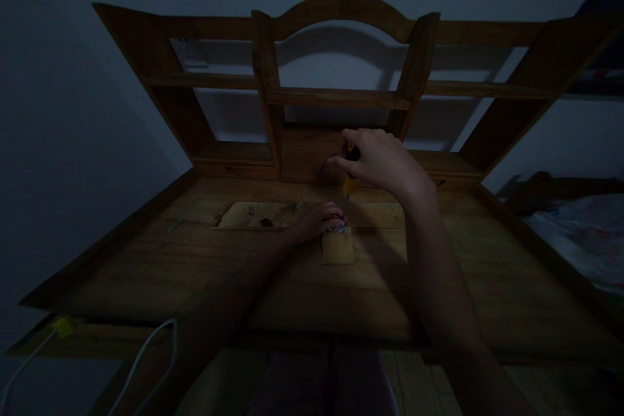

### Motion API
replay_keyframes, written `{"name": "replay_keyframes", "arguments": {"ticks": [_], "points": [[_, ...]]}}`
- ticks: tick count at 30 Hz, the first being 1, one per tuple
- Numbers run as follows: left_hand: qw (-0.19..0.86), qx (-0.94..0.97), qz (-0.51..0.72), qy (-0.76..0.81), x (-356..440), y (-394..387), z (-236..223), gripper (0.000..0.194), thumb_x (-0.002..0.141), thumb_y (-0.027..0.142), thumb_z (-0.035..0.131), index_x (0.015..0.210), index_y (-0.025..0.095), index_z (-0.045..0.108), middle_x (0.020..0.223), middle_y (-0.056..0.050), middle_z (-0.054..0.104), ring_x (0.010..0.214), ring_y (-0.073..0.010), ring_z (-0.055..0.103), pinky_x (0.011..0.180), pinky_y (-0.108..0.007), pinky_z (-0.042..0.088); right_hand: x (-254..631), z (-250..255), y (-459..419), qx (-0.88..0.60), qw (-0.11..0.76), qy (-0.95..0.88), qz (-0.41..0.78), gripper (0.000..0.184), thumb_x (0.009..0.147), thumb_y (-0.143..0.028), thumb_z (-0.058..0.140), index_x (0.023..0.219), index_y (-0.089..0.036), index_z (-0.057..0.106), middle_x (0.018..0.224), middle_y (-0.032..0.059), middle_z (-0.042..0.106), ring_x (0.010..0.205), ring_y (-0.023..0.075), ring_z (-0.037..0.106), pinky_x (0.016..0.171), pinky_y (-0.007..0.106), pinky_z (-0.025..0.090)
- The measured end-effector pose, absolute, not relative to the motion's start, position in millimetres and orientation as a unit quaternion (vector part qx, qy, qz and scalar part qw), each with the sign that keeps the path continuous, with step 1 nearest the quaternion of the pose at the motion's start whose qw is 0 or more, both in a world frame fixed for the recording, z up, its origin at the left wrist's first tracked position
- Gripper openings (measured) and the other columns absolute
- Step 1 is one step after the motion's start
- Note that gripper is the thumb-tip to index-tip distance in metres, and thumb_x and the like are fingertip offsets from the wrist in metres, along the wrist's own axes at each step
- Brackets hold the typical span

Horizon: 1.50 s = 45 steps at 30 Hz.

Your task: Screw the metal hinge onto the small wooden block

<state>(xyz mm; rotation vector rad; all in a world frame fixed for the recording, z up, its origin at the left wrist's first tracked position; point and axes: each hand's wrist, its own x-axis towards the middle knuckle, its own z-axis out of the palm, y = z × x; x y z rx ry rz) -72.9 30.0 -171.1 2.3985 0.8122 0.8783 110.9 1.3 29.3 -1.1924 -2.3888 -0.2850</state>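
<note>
My right hand is closed around the handle of a screwdriver, which has yellow and black parts. Its shaft points down, and the tip meets a small metal piece that looks like a hinge. That piece lies at the far edge of a small light wooden block on the desk. From the left, my left hand rests low with its fingers curled against the metal piece, steadying it beside the screwdriver tip. The dim light hides the fingertips and any screw.
The wooden desk has a shelf unit along its back. A pale wooden board with dark marks lies left of my hands. A white cable hangs at the front left, near a yellow object. Pale fabric or plastic lies at the right.
</note>
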Motion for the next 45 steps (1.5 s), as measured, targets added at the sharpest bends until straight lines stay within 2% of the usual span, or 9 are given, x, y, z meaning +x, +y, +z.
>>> {"name": "replay_keyframes", "arguments": {"ticks": [3,5,9,14,19,28,33,42,45], "points": [[0.232,0.869,0.316,0.302,-72.7,29.1,-170.0,0.02,0.1,0.032,0.054,0.096,0.017,0.068,0.101,-0.007,0.066,0.098,-0.0186,0.062,0.088,-0.031,0.048,110.9,28.9,1.6,-0.426,0.223,-0.871,-0.106,0.016,0.091,-0.033,0.056,0.1,-0.021,0.062,0.104,0.0097,0.069,0.095,0.0288,0.065,0.079,0.039,0.044],[0.226,0.869,0.317,0.305,-72.9,29.5,-170.3,0.02,0.099,0.033,0.055,0.095,0.018,0.067,0.1,-0.006,0.067,0.098,-0.0188,0.062,0.088,-0.031,0.048,110.6,29.2,1.3,-0.419,0.223,-0.875,-0.093,0.017,0.088,-0.03,0.057,0.102,-0.022,0.061,0.108,0.0098,0.067,0.097,0.0288,0.064,0.081,0.04,0.045],[0.222,0.872,0.314,0.304,-74.1,31.3,-172.5,0.02,0.1,0.033,0.055,0.096,0.018,0.068,0.101,-0.006,0.067,0.098,-0.0183,0.063,0.088,-0.031,0.048,109.9,29.4,0.1,-0.411,0.228,-0.88,-0.072,0.024,0.086,-0.033,0.058,0.106,-0.021,0.057,0.112,0.0108,0.064,0.1,0.0304,0.064,0.084,0.042,0.045],[0.225,0.871,0.319,0.297,-74.6,34.0,-176.8,0.02,0.1,0.033,0.055,0.097,0.018,0.068,0.101,-0.005,0.067,0.099,-0.0177,0.062,0.089,-0.031,0.047,110.5,28.3,2.2,-0.422,0.227,-0.874,-0.083,0.025,0.093,-0.043,0.054,0.103,-0.02,0.059,0.107,0.0109,0.065,0.1,0.0322,0.064,0.086,0.045,0.046],[0.224,0.871,0.317,0.302,-74.5,32.9,-175.2,0.019,0.1,0.033,0.056,0.096,0.018,0.068,0.1,-0.005,0.067,0.095,-0.0172,0.063,0.087,-0.03,0.048,112.2,29.2,2.5,-0.413,0.228,-0.877,-0.09,0.018,0.088,-0.029,0.056,0.104,-0.021,0.06,0.114,0.0108,0.063,0.102,0.0302,0.064,0.086,0.043,0.046],[0.222,0.874,0.317,0.295,-74.2,31.8,-174.5,0.02,0.101,0.03,0.053,0.098,0.017,0.068,0.101,-0.007,0.066,0.098,-0.0185,0.062,0.089,-0.031,0.047,111.7,28.7,2.7,-0.448,0.229,-0.858,-0.102,0.034,0.092,-0.044,0.056,0.113,-0.018,0.06,0.114,0.0137,0.064,0.101,0.0331,0.063,0.087,0.047,0.046],[0.221,0.873,0.316,0.298,-74.7,31.4,-173.8,0.019,0.1,0.03,0.054,0.099,0.018,0.068,0.102,-0.006,0.066,0.098,-0.0178,0.062,0.089,-0.03,0.047,112.9,30.0,1.6,-0.448,0.222,-0.86,-0.104,0.022,0.089,-0.031,0.056,0.107,-0.02,0.06,0.113,0.0118,0.064,0.097,0.0306,0.063,0.083,0.044,0.045],[0.221,0.873,0.316,0.3,-74.5,32.1,-173.9,0.018,0.1,0.03,0.055,0.097,0.017,0.068,0.101,-0.007,0.066,0.099,-0.0182,0.062,0.089,-0.031,0.048,112.6,30.3,0.6,-0.456,0.232,-0.854,-0.092,0.034,0.094,-0.045,0.052,0.113,-0.018,0.059,0.115,0.015,0.063,0.101,0.0343,0.063,0.087,0.048,0.045],[0.225,0.871,0.317,0.299,-74.5,32.4,-174.5,0.018,0.1,0.03,0.056,0.098,0.018,0.069,0.101,-0.006,0.066,0.098,-0.0179,0.062,0.088,-0.03,0.048,114.1,31.5,0.0,-0.458,0.225,-0.855,-0.096,0.026,0.092,-0.036,0.052,0.111,-0.019,0.059,0.111,0.0136,0.064,0.1,0.0331,0.063,0.087,0.046,0.045]]}}
